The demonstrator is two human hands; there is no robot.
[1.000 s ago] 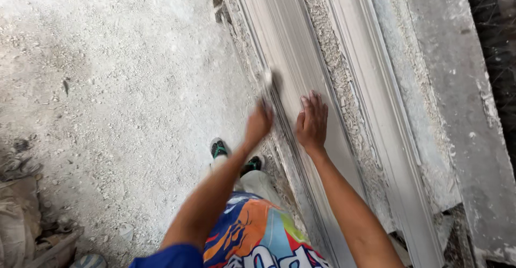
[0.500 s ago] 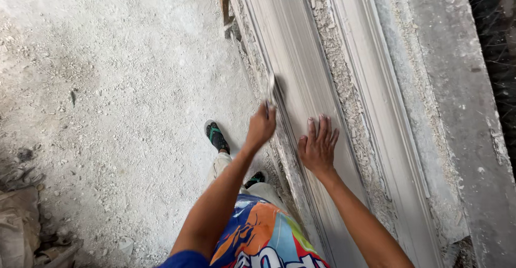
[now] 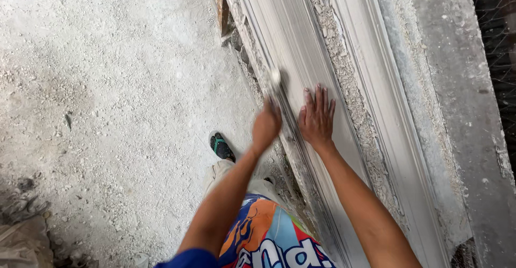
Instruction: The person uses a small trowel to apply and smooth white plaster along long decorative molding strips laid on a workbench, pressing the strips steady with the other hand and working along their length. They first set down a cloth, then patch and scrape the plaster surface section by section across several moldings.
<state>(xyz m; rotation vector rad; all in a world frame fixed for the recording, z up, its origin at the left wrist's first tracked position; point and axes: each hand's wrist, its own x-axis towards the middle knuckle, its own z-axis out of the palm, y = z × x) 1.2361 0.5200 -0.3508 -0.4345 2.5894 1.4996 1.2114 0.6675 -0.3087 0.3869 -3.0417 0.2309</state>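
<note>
A long white plaster moulding [image 3: 293, 42] lies on a raised bench, running from the top middle down to the lower right. My left hand [image 3: 266, 126] grips a small pale sanding pad [image 3: 273, 79] and presses it on the moulding's left edge; the pad is blurred by motion. My right hand [image 3: 316, 117] lies flat on the moulding's smooth face just to the right, fingers spread and pointing up the piece, holding nothing.
A second ridged white moulding [image 3: 387, 112] runs parallel on the right, with crumbly plaster debris [image 3: 344, 74] between the two. A grey concrete slab [image 3: 457, 96] lies further right. The dusty white floor [image 3: 107, 85] fills the left. My foot in a dark sandal [image 3: 220, 146] stands by the bench.
Both hands have slid along the moulding, the left hand moving the pad back up the edge after pulling it down. My right hand has spread flatter. The view has shifted slightly.
</note>
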